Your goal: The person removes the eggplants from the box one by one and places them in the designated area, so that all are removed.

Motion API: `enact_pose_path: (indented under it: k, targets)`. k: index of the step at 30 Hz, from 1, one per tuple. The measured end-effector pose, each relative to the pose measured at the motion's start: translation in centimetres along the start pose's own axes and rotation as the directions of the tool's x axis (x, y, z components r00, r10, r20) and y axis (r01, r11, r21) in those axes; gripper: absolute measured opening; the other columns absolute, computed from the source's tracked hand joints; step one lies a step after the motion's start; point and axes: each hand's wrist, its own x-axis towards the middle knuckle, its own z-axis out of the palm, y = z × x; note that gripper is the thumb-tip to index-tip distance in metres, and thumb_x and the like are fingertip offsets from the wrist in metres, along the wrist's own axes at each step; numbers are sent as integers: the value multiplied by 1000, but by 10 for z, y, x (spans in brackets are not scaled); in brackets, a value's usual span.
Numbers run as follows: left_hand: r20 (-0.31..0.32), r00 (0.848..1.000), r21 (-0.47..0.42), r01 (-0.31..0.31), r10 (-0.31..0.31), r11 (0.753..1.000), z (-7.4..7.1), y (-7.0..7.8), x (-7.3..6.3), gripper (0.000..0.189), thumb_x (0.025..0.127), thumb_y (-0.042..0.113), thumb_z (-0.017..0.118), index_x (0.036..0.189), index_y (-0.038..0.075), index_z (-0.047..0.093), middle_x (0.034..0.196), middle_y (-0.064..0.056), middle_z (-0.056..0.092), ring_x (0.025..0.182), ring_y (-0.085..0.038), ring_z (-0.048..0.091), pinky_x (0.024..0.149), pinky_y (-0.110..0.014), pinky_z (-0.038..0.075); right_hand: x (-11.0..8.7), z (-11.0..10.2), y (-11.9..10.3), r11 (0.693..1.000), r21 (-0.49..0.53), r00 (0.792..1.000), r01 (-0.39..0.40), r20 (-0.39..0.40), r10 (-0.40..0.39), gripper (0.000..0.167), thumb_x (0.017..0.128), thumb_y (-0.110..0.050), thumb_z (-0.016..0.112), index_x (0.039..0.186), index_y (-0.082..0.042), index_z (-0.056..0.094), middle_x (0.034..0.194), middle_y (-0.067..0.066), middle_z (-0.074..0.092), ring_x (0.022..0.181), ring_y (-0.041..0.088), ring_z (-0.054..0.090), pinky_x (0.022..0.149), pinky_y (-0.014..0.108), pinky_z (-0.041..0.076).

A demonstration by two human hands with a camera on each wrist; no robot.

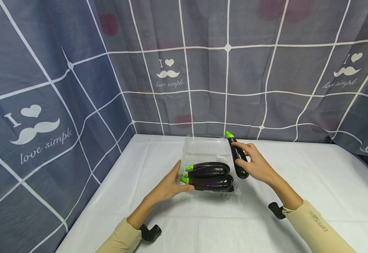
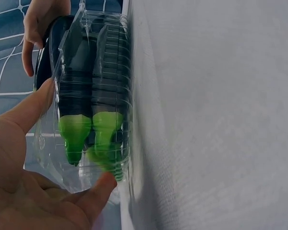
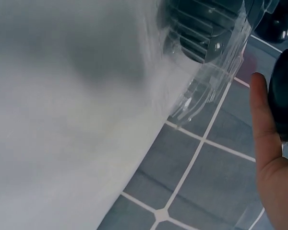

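My right hand (image 1: 255,163) holds a dark purple eggplant (image 1: 238,160) with a bright green stem, at the right side of a clear plastic clamshell container (image 1: 207,144). Inside its near half several eggplants (image 1: 207,172) lie piled, green stems to the left. My left hand (image 1: 168,184) rests at the container's left end, thumb and fingers spread and fairly straight. In the left wrist view, the fingertips touch the clear wall (image 2: 48,158), with green stems (image 2: 76,136) showing through. The right wrist view shows the held eggplant (image 3: 284,96) beside the thumb, partly cut off.
The container's lid is folded back toward the rear of the white-covered table (image 1: 313,168). A grey-blue checked curtain (image 1: 206,70) hangs behind and along the left edge. Black wrist devices (image 1: 150,233) sit under both forearms.
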Motion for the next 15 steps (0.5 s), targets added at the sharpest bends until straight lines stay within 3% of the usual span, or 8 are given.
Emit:
enact_pose_path:
  k: [5, 10, 15]
  targets:
    - [-1, 1000, 17, -16, 16, 1000, 0, 0, 1, 115, 83, 43, 80, 157, 0, 3, 163, -18, 3, 146, -35, 17, 113, -53, 22, -7, -8, 5, 999, -29, 1000, -30, 1, 30, 54, 90, -6, 58, 144, -7, 50, 117, 18, 50, 109, 38, 52, 90, 56, 39]
    - [7, 1000, 22, -16, 16, 1000, 0, -2, 1, 117, 82, 45, 80, 157, 1, 2, 163, -18, 1, 146, -36, 18, 113, -54, 23, -16, -15, 10, 996, -49, 997, -80, 7, 81, 52, 93, -16, 62, 143, -8, 51, 112, 17, 51, 106, 38, 57, 81, 47, 45]
    - [9, 1000, 34, 1, -1, 999, 0, -3, 1, 119, 80, 48, 80, 157, 0, 2, 163, -18, 0, 147, -34, 15, 114, -53, 20, -23, -20, 17, 995, -39, 995, -91, 39, 93, 54, 93, -21, 67, 143, -7, 50, 122, 20, 55, 105, 36, 61, 77, 43, 48]
